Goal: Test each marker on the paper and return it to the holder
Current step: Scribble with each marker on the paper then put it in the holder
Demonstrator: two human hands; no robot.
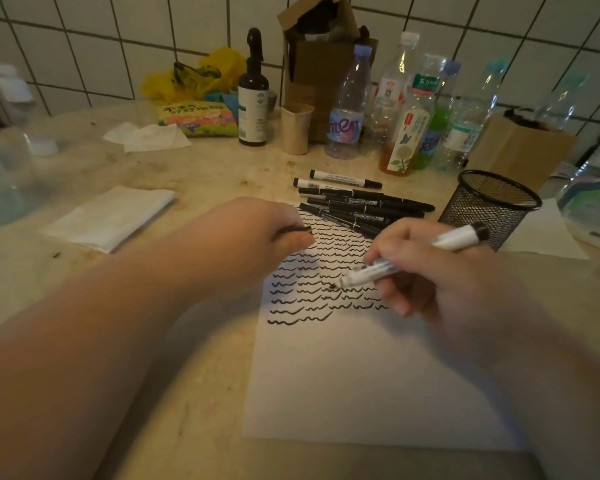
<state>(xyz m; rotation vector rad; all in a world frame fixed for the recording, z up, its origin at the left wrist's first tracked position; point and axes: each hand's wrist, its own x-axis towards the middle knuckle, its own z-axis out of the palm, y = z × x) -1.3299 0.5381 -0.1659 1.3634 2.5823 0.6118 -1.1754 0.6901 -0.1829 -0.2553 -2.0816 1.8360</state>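
The right hand (426,271) is closed around a white-barrelled marker (409,254), its uncapped tip down on the paper (361,368) among rows of black wavy lines. The left hand (257,233) is curled shut, pinching what looks like a small dark cap (297,230) over the paper's top left corner. At one o'clock from the paper stands the black mesh holder (489,206); I can make out nothing inside it. At twelve o'clock a loose heap of markers (357,202) lies flat on the counter (118,306), touching the paper's top edge. Further back stand plastic bottles (409,112), one holding amber liquid, one green, others apparently clear; a beige cup (296,128); and a dark dropper bottle (253,95).
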